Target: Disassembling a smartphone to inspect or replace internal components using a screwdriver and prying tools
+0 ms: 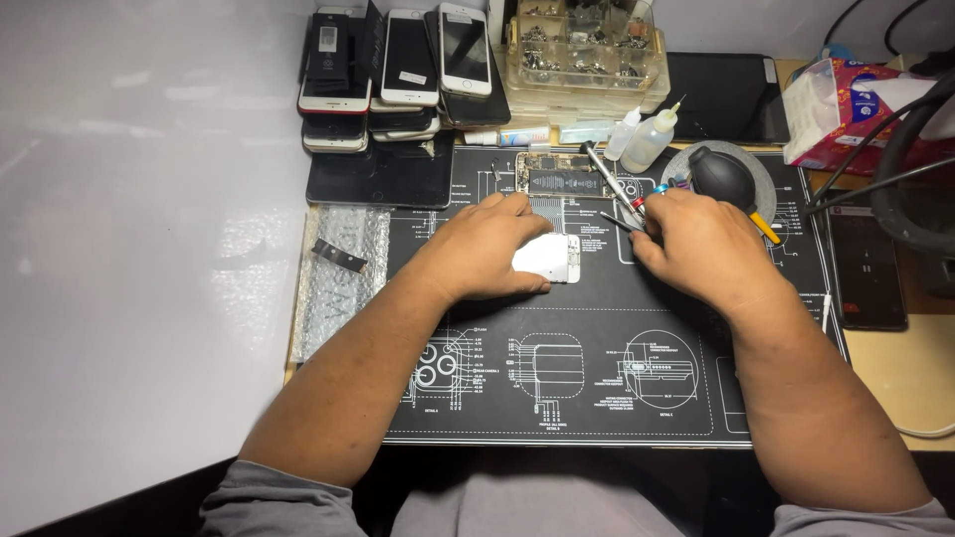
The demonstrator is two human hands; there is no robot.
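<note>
Your left hand lies flat, fingers pressing on a white phone panel at the centre of the black mat. The panel is thin, rectangular, face-down, its long axis running left to right. Your right hand pinches tweezers just right of the panel, tips pointing left.

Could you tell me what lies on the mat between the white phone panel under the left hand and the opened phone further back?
In the head view, only bare black mat with printed diagrams separates the white phone panel from the opened phone; the left hand covers part of that stretch.
</note>
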